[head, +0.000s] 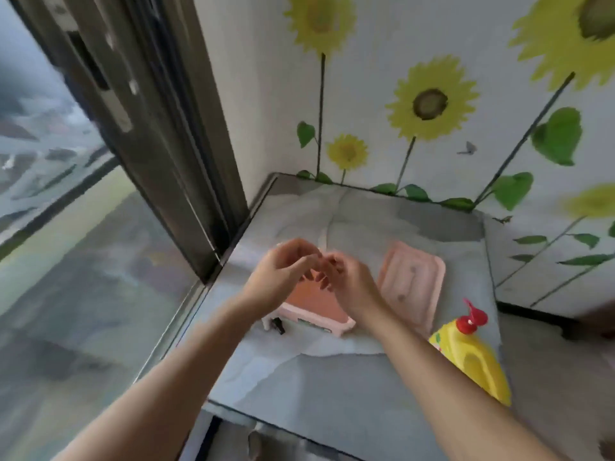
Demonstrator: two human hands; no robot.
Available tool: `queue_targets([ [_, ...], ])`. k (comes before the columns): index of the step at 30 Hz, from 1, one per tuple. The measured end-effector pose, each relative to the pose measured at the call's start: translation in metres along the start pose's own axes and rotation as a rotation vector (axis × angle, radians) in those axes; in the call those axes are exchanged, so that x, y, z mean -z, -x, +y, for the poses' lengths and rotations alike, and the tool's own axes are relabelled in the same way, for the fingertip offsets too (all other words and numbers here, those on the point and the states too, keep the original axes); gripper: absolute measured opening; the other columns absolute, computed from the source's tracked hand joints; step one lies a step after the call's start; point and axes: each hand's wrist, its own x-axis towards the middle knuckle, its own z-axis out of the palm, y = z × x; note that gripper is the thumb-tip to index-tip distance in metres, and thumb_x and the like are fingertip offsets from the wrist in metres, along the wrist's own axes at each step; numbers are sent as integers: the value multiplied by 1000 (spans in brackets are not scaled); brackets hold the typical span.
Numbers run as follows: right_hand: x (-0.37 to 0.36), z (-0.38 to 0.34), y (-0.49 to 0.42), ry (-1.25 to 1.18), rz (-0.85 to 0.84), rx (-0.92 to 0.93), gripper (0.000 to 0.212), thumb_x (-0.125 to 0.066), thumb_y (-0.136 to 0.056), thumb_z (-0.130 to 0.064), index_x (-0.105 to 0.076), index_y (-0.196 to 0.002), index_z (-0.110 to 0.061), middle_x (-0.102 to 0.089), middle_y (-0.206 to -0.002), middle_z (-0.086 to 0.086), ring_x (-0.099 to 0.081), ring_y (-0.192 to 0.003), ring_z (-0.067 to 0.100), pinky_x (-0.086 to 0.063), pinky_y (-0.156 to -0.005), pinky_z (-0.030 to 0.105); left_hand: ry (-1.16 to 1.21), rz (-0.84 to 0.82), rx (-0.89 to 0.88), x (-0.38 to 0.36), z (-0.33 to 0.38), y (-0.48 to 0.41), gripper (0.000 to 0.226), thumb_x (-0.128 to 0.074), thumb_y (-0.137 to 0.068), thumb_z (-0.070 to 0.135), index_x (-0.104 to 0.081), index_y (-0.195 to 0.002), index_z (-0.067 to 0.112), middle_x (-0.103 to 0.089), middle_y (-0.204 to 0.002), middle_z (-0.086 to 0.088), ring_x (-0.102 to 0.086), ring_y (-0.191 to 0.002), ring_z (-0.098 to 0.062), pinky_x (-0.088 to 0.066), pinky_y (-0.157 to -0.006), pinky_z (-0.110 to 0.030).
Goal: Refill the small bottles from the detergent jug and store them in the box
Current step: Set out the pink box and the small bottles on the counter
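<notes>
Okay, both hands meet above the pink box [316, 311], fingertips touching each other; left hand [283, 274] loosely curled, right hand [349, 281] likewise, and whether they pinch anything between them I cannot tell (too blurred). The box sits open on the grey table [332, 387], its pink lid [412, 281] lying flat just beside it to the right. The yellow detergent jug [472, 354] with red pump top stands near the table's right edge, tilted-looking, apart from the hands. A small dark item [278, 326] lies against the box's front-left corner. Sunflower wall [429, 101] behind, window [66, 194] left.
</notes>
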Motion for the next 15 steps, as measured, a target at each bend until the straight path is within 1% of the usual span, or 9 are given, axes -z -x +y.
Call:
queue_targets([
  [2,-8,31,-13,39,147,-72,30,-49,-104,-32,-64,-80,-23,-68,-72,-2,-61,-67,4,-47,-67,27,-56,-184,-46,-9,-18,-44,10,-60,-94,19,-69,-92,15,-73,-80,-4,-68,-75,-14,-55,-77,-37],
  [4,-14,45,-10,76,232,-102,29,-48,-104,-30,-61,-77,-28,-66,-73,-9,-59,-68,-2,-43,-65,17,-85,-263,-85,-10,-29,-62,12,-60,-92,26,-69,-92,20,-73,-81,0,-69,-79,-16,-55,-79,-36],
  [5,-17,52,-7,65,260,-111,27,-49,-103,-27,-61,-79,-29,-66,-73,-11,-60,-69,-2,-43,-65,16,-82,-286,-100,-11,-37,-70,11,-60,-93,24,-69,-93,19,-73,-82,0,-69,-80,-18,-55,-80,-37],
  [7,-21,72,1,33,282,-108,21,-51,-102,-19,-64,-85,-25,-68,-75,-9,-63,-68,5,-47,-66,22,-77,-317,-103,-17,-58,-79,10,-60,-96,14,-69,-95,15,-73,-83,-1,-69,-79,-19,-55,-80,-38],
  [9,-20,91,3,44,291,-67,17,-53,-101,-14,-66,-93,-21,-67,-77,-9,-63,-69,8,-50,-65,28,-105,-322,-142,-26,-78,-81,12,-59,-97,9,-69,-94,15,-73,-83,2,-69,-79,-16,-55,-81,-39],
  [10,-18,105,3,74,292,-30,15,-54,-101,-12,-67,-97,-19,-68,-78,-9,-64,-71,9,-52,-67,30,-132,-332,-165,-34,-92,-81,13,-59,-97,9,-69,-94,17,-73,-84,4,-69,-80,-14,-54,-83,-38],
  [12,-20,133,1,209,314,120,15,-53,-99,-14,-68,-102,-16,-68,-84,-8,-64,-77,11,-52,-71,31,-188,-354,-247,-49,-125,-77,12,-61,-97,12,-69,-96,21,-73,-89,10,-68,-87,-11,-51,-85,-32],
  [14,-20,155,-1,406,367,294,16,-55,-96,-16,-70,-101,-12,-68,-90,-5,-62,-83,14,-49,-75,30,-284,-336,-389,-54,-150,-76,9,-64,-96,18,-69,-100,25,-71,-94,13,-65,-94,-12,-49,-83,-24],
  [15,-28,181,1,520,421,405,15,-57,-95,-15,-71,-100,-10,-67,-90,-4,-59,-84,14,-47,-77,29,-346,-296,-511,-62,-174,-74,8,-65,-96,22,-69,-101,26,-69,-95,14,-64,-96,-12,-48,-83,-20],
])
